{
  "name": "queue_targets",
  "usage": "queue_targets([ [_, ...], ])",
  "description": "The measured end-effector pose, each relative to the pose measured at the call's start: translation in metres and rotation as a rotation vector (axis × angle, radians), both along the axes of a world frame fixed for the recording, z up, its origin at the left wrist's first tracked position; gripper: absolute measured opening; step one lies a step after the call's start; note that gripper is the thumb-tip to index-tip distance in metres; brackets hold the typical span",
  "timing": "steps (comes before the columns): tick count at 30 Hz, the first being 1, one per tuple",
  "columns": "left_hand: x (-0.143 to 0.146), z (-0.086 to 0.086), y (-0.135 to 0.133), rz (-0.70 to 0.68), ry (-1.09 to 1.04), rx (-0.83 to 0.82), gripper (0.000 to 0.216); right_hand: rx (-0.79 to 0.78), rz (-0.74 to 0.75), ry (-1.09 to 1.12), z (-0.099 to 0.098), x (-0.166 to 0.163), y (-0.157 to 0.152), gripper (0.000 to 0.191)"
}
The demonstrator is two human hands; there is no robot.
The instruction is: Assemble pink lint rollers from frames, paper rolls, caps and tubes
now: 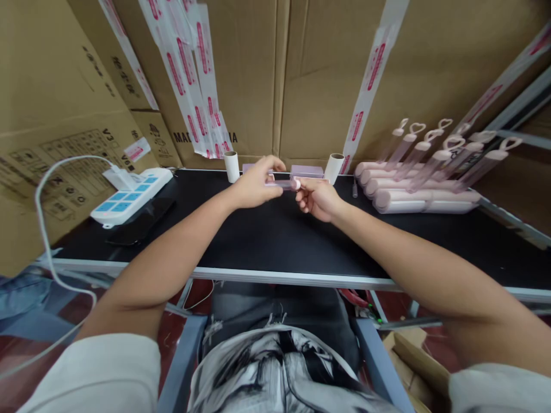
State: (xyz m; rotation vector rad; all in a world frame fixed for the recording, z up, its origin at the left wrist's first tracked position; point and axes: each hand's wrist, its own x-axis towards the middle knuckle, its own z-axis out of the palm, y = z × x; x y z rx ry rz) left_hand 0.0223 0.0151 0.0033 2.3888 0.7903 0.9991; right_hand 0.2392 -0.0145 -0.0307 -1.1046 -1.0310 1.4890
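Pink slim tube, one, smooth, held over the black matte tabletop at its far middle in the head view. Left hand and right hand each pinch one end, fingers closed on it. Two white cardboard cores stand upright, with two pink boxes between them. One white power strip and one black phone lie left. Roughly seven heart-topped wands lie right.

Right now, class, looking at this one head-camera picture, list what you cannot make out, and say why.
Head view: small pink piece pinched between left hand and right hand; fingers cover its ends, too small to identify.
Head view: pink boxes behind the hands, partly hidden by the left hand.
Head view: print on the hanging strips, blurred, unreadable.
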Motion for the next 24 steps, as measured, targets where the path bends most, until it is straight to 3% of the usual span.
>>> queue_targets([
  [3,0.002,0.001,0.005,-0.121,-0.343,-0.217,0.053,0.058,0.028,-0.037,0.01,0.01,-0.001,0.042],
  [5,0.005,0.003,0.004,-0.113,-0.464,-0.266,0.059,0.168,-0.025,-0.171,0.014,0.021,0.003,0.049],
  [7,0.007,0.004,0.003,-0.085,-0.53,-0.273,0.062,0.378,-0.195,-0.373,0.015,0.037,0.012,0.047],
  [9,0.007,0.005,0.002,-0.087,-0.556,-0.285,0.063,0.624,-0.416,-0.618,0.013,0.056,0.026,0.032],
  [11,0.007,0.003,0.003,-0.093,-0.524,-0.324,0.062,0.74,-0.587,-0.841,0.008,0.077,0.042,0.015],
  [12,0.007,0.002,0.003,-0.083,-0.483,-0.344,0.062,0.738,-0.631,-0.919,0.005,0.086,0.049,0.01],
  [14,0.007,-0.002,0.002,-0.036,-0.321,-0.341,0.058,0.686,-0.66,-1.035,-0.002,0.101,0.063,0.018],
  [20,0.008,-0.012,-0.003,0.059,0.438,-0.013,0.026,0.656,-0.591,-1.202,-0.02,0.122,0.081,0.053],
  [24,0.01,-0.02,-0.001,-0.011,0.628,0.021,0.024,0.587,-0.538,-1.238,-0.026,0.127,0.084,0.055],
])
